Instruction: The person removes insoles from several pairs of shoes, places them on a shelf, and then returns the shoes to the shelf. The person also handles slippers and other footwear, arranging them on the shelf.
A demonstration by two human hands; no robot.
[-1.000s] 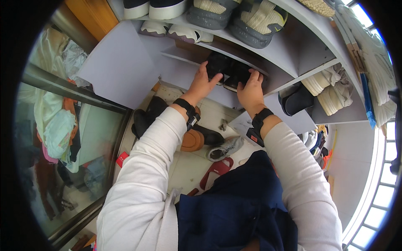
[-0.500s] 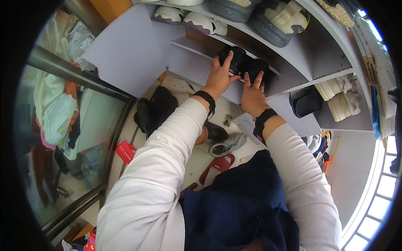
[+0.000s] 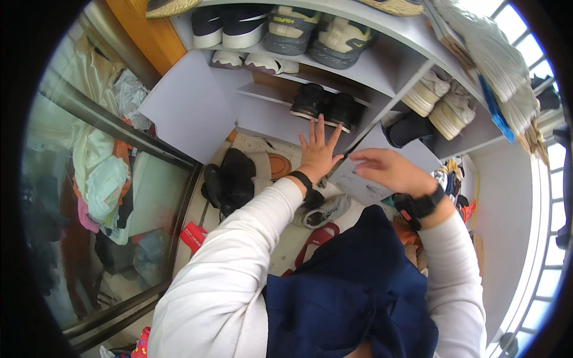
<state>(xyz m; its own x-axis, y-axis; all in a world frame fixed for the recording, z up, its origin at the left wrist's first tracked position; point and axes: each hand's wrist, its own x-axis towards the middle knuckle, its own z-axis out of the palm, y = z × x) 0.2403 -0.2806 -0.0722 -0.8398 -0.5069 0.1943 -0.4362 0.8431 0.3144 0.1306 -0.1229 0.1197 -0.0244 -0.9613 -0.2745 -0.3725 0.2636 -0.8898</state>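
A pair of black shoes stands side by side on the lower cabinet shelf: the left shoe [image 3: 308, 100] and the right shoe [image 3: 342, 109]. Just in front of them is my left hand [image 3: 318, 154], open with its fingers spread; its fingertips overlap the shoes' lower edge, and I cannot tell if they touch. My right hand [image 3: 391, 170] hangs in the air to the right, holding nothing, fingers loosely stretched out. Below the hands, a grey-and-white sneaker [image 3: 325, 210] and a red slipper [image 3: 316, 241] lie on the floor.
The white shoe cabinet [image 3: 382, 74] holds several pairs, including grey-and-cream sneakers [image 3: 343, 40] above and off-white shoes [image 3: 452, 110] at right. Its white door [image 3: 191, 107] swings out at left. Black boots [image 3: 230, 179] and a red box [image 3: 193, 237] lie beside a glass panel [image 3: 149, 203].
Both hands have let go of the black shoes, which now rest on the shelf. My right hand has drawn back to the right; my left has pulled slightly toward me. The view has shifted.
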